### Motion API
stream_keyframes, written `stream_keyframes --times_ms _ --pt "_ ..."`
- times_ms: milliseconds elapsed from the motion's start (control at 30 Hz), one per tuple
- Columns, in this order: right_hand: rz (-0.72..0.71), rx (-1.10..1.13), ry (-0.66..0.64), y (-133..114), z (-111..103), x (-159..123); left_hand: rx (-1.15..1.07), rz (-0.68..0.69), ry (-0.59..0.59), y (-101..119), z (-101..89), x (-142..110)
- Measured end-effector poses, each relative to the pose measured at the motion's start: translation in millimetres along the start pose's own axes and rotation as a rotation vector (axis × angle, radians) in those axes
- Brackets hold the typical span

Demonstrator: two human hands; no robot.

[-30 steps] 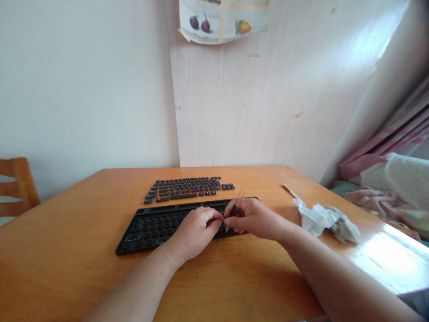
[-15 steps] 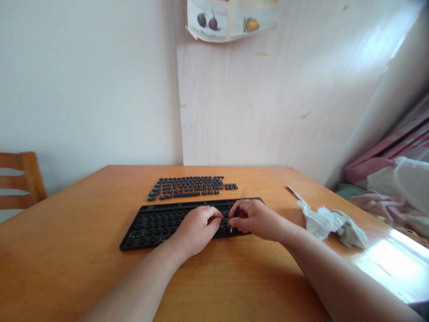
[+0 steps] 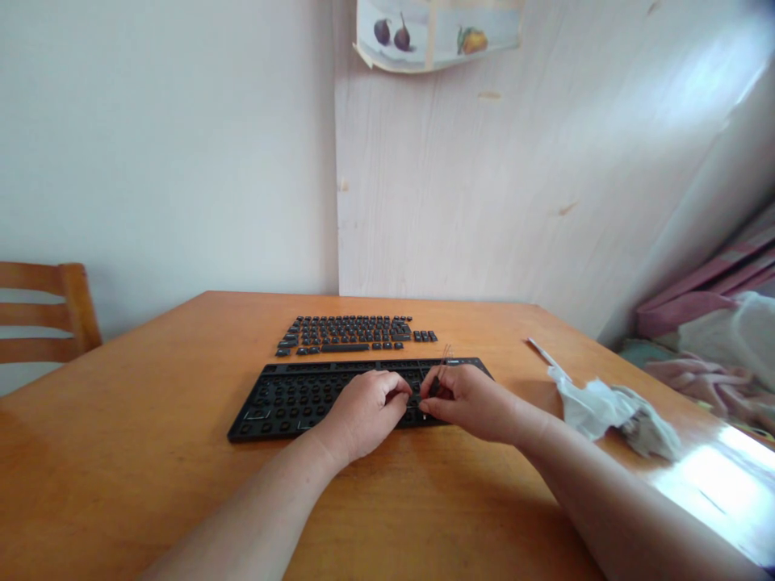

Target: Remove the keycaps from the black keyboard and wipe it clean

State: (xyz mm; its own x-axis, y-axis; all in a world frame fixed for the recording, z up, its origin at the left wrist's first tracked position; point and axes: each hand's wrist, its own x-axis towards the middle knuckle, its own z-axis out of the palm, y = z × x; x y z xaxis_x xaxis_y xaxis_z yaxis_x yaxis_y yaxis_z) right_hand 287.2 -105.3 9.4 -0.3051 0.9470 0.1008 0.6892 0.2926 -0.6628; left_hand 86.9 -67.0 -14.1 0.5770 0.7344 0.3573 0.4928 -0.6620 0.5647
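Observation:
A black keyboard base [image 3: 284, 397] with its keycaps removed lies on the orange wooden table [image 3: 151, 452]. The loose black keycaps [image 3: 354, 333] are laid out in rows just behind it. My left hand [image 3: 366, 411] rests on the right half of the keyboard with its fingers curled, pinching at the keys. My right hand [image 3: 469, 401] sits beside it, closed on a thin wire keycap puller [image 3: 441, 369] whose loops stick up above the fingers. The two hands nearly touch at the fingertips.
A crumpled white tissue [image 3: 611, 407] and a thin white stick [image 3: 542, 353] lie on the table at the right. A wooden chair [image 3: 48, 315] stands at the left. Bedding [image 3: 714, 355] lies beyond the table's right edge. A fruit poster [image 3: 436, 32] hangs on the wall.
The view has shifted, so everything sits slightly further right. Both hands stay together over the keyboard's right half, with only small finger movement.

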Motion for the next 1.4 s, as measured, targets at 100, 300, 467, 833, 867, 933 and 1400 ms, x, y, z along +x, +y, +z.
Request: stream_keyframes --times_ms 100,300,467,833,867,933,1400 --pt "-0.038 -0.042 0.022 0 3 -1 0.005 0.004 -0.002 0 -0.5 0" --pt "0.056 -0.034 0.150 -1 9 3 0.003 0.004 -0.005 1 -0.5 -1" --pt "0.105 0.076 0.174 0 16 5 0.049 0.031 -0.002 0 -0.4 -1" --pt "0.229 0.217 0.228 4 24 9 0.063 0.042 -0.050 -1 -0.7 0" --pt "0.241 0.235 0.233 5 25 9 0.065 0.043 -0.053 -1 -0.8 0" --pt "0.258 0.262 0.241 5 27 10 0.069 0.042 -0.059 0 -1.3 -1" --pt "0.182 0.450 0.493 6 15 11 -0.153 -0.064 0.073 -3 1.9 -2"
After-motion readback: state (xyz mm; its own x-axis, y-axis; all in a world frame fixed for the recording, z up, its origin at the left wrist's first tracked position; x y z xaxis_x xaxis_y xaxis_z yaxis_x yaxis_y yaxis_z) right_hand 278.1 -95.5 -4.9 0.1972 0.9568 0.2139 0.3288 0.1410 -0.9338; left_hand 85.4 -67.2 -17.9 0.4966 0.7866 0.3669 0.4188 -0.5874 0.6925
